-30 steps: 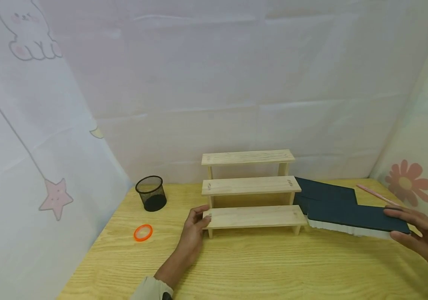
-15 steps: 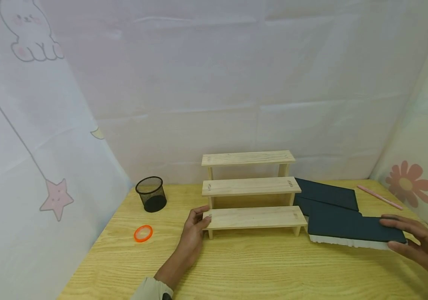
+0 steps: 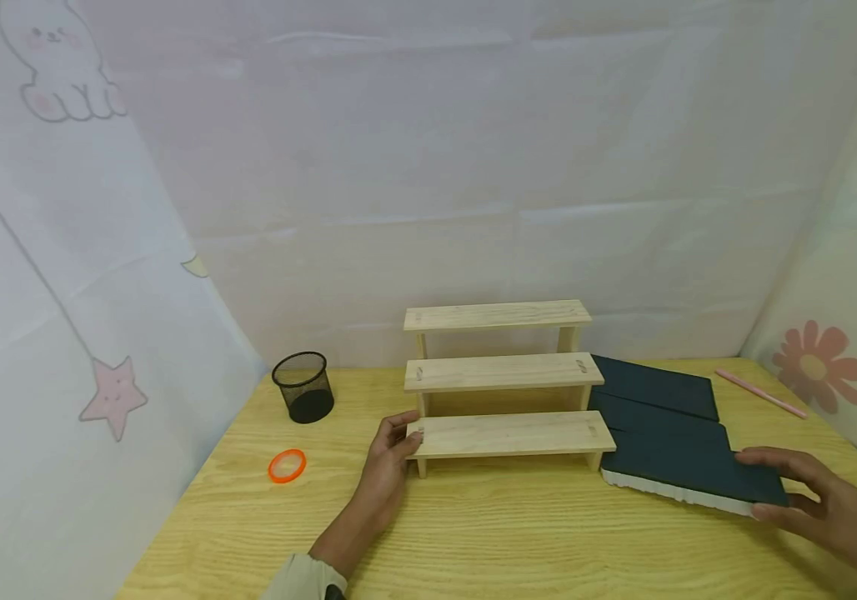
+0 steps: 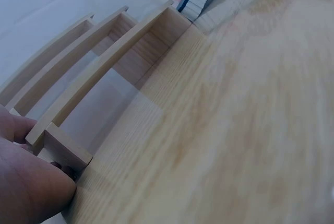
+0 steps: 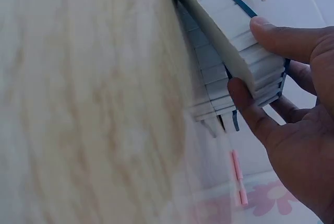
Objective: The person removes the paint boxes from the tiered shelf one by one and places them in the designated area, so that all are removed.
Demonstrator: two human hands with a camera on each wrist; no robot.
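Observation:
A pale wooden three-tier stepped shelf (image 3: pixel 507 435) stands on the table. My left hand (image 3: pixel 386 468) grips the left end of its lowest tier, thumb on top; in the left wrist view the fingers lie partly hidden behind the end of the shelf (image 4: pixel 78 93). To the right, my right hand (image 3: pixel 829 508) pinches the right end of a dark blue, book-like slab (image 3: pixel 684 462) with a thick, uneven white edge. Its held end is tilted up off the table in the right wrist view, thumb on the dark cover edge and a finger beneath the white part (image 5: pixel 235 41). Similar dark slabs (image 3: pixel 657 387) lie behind it, overlapping.
A black mesh pen cup (image 3: pixel 304 387) stands at the back left, with an orange ring (image 3: pixel 287 466) in front of it. A pink stick (image 3: pixel 760 393) lies at the back right. Printed cloth (image 3: pixel 398 167) hangs behind and beside the wooden table (image 3: pixel 518 533).
My right hand has brought the dark slab toward me, slightly left and lower, uncovering more of the slabs behind it and the pink stick. The left hand stays on the shelf.

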